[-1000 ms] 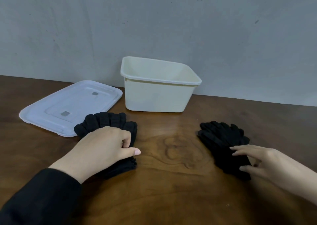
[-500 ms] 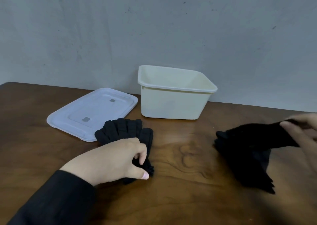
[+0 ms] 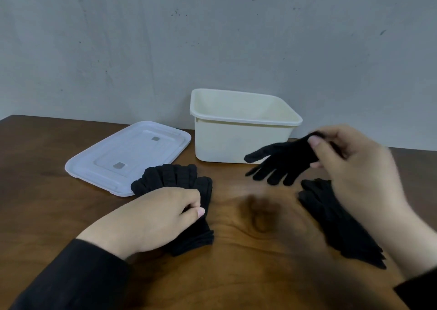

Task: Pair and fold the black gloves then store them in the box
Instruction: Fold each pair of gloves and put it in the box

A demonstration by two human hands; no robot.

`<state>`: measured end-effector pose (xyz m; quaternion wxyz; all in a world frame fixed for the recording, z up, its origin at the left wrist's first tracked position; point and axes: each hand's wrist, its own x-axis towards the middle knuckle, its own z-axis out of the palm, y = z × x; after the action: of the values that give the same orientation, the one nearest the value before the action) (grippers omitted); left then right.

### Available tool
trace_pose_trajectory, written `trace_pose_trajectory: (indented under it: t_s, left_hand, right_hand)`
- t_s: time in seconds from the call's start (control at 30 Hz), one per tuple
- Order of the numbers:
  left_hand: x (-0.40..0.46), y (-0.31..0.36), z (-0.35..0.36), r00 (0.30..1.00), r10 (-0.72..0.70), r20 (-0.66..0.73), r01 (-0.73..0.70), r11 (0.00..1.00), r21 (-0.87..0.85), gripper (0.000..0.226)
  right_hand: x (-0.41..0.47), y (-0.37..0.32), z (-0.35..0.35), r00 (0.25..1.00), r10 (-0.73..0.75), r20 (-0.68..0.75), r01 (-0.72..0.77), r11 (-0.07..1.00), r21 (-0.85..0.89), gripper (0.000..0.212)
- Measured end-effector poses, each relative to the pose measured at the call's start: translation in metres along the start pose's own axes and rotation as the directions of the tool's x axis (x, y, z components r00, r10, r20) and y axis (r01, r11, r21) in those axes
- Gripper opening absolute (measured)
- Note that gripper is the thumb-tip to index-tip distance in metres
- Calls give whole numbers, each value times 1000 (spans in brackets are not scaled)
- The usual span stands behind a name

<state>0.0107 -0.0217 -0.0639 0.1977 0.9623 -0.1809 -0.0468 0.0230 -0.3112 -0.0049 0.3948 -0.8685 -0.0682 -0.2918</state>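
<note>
Glove (image 3: pixel 281 162) in the air right of centre, pinched at the cuff by the right hand (image 3: pixel 354 165), thumb on top, fingers curled behind. Long axis running from cuff at upper right to fingertips at lower left, hanging in front of the lower right corner of the box (image 3: pixel 236 141) and apparently clear of it. Directly below, partly under the right wrist, the right pile (image 3: pixel 340 227) of black gloves flat on the table (image 3: pixel 260 274), fanned toward the lower right. Across centre frame, the left pile (image 3: pixel 179 184), fingertips pointing up-frame and touching or overlapping the near edge of the lid (image 3: pixel 127 153), gripped by the left hand (image 3: pixel 151 217), thumb tucked against curled fingers over the stack. Lies well apart from the raised glove, with bare wood between the piles: room enough, likely, to lay a pair flat and fold it. Box open at upper centre, nearer the right hand than the left, nothing to be seen inside from this angle. Lid at left of the box, out of the path. Probably still pairing; a mate from the left pile seems the missing piece.
</note>
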Motion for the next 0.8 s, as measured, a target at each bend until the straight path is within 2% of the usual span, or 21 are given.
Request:
trace_pose_trajectory:
  t_s: [0.07, 0.1, 0.13, 0.2, 0.27, 0.33, 0.43, 0.53, 0.6, 0.67, 0.8]
  left_hand:
    - [0, 3, -2, 999, -16, -45, 17, 1000, 21, 27]
    - [-1, 4, -3, 997, -25, -74, 27, 999, 33, 26]
    - [-1, 5, -4, 994, -33, -109, 37, 998, 40, 26]
    - [0, 7, -5, 978, -46, -201, 56, 997, 46, 26]
    - [1, 7, -7, 954, -64, -294, 75, 997, 27, 25]
    - [2, 9, -7, 924, -95, -371, 84, 995, -48, 23]
    - [1, 18, -1, 874, -92, -477, 18, 987, -157, 22]
    - [0, 37, 10, 852, -7, -523, -96, 981, -170, 22]
    - [0, 51, 21, 862, 70, -503, -172, 972, -160, 20]
    - [2, 61, 31, 891, 149, -430, -236, 959, -155, 17]
    - [3, 59, 38, 908, 267, -322, -313, 945, -98, 29]
  right_hand:
    - [-26, 5, 16, 982, -163, 94, 173, 978, -112, 12]
    - [-41, 12, 25, 956, -221, 196, 254, 953, -163, 15]
    - [-55, 20, 33, 917, -227, 329, 300, 935, -191, 18]
    - [-79, 36, 47, 809, -139, 571, 311, 926, -214, 33]
    - [-93, 48, 55, 740, -119, 662, 328, 923, -201, 49]
    - [-95, 47, 58, 753, -117, 648, 299, 937, -179, 52]
    - [-94, 38, 56, 842, -128, 524, 220, 969, -116, 46]
    - [-94, 26, 60, 896, -76, 437, 40, 995, 92, 48]
    - [-96, 16, 64, 870, -50, 490, -112, 948, 297, 61]
    - [-98, 5, 66, 854, -33, 519, -201, 899, 388, 65]
    - [-96, 0, 65, 924, 122, 361, -273, 874, 402, 37]
